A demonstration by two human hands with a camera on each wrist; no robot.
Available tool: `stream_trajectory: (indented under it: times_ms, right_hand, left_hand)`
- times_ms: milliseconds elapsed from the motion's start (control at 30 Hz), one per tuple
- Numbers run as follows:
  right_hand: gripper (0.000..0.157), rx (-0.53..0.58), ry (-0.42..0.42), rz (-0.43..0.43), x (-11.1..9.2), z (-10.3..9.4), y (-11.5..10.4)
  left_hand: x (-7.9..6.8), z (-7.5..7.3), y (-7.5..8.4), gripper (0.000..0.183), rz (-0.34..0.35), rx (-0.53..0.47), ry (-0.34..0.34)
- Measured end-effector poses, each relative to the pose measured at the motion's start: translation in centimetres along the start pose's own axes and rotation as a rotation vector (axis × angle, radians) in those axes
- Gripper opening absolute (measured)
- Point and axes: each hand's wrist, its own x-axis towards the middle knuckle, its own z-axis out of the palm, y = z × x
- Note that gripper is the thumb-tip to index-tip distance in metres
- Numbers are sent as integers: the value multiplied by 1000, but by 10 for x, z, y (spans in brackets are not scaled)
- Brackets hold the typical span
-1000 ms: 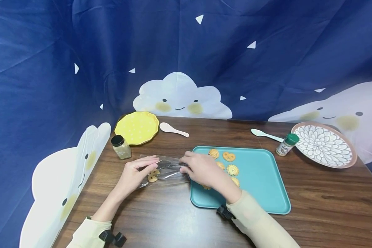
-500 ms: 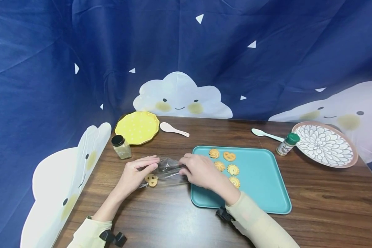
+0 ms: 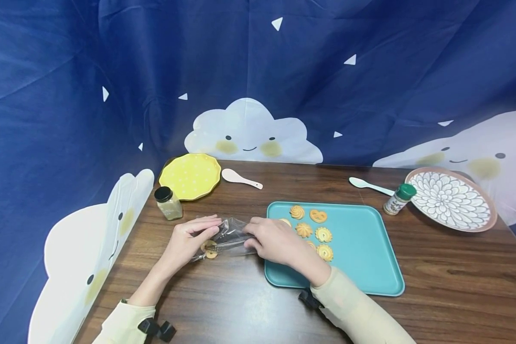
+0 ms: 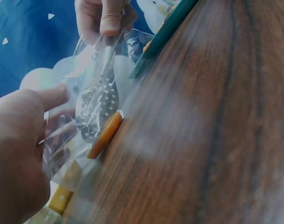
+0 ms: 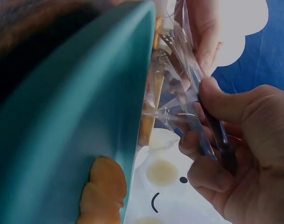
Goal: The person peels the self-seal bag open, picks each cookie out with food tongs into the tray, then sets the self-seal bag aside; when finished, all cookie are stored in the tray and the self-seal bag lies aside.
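Note:
My left hand [image 3: 185,243] holds a clear plastic bag [image 3: 233,235] by its left part, thumb and fingers around the film. Inside the bag, near the left fingers, lie round cookies [image 3: 211,254]; one cookie [image 4: 106,135] stands on edge in the left wrist view. My right hand [image 3: 277,241] grips metal tongs [image 5: 216,126] between thumb and fingers. The tongs' perforated heads [image 4: 97,100] are within the bag, beside that cookie. Under the right hand and forearm is a teal tray [image 3: 361,258], bearing several cookies [image 3: 304,230]; the forearm hides part of it.
Behind the left hand stand a black-lidded jar [image 3: 169,204] and a yellow plate [image 3: 190,177], with a white spoon [image 3: 241,178] alongside. To the right are a green-capped shaker [image 3: 398,200], a pale spoon [image 3: 370,186] and a flower-patterned plate [image 3: 449,200]. A blue curtain [image 3: 249,57] hangs behind.
My right hand has shifted slightly left and down, uncovering more cookies on the tray. Inside the bag a second cookie has come into view near the left fingers. The left hand stays put.

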Motion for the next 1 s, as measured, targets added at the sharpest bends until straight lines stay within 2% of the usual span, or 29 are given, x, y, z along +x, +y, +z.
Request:
stream_trajectory:
  times_ms: [67,200,400,633,833,1000]
  right_hand:
    - [11,-10,23,-3,0,0,-1]
    - [11,6,49,8,0,-2,-2]
    - [13,47,16,18,-1,-7,-2]
    - [23,86,-16,-11,-2,-10,1]
    - [11,85,-13,-43,-2,-6,1]
    - [10,128,27,-75,-3,-7,1]
  left_hand:
    - [0,0,2,20,-13,3,3]
    - [-1,0,10,21,-24,2,5]
    - [-3,-1,24,22,-11,-12,-3]
    - [0,1,6,22,-1,11,3]
    - [0,0,2,22,19,14,-6]
    - [0,-1,3,22,28,35,-1]
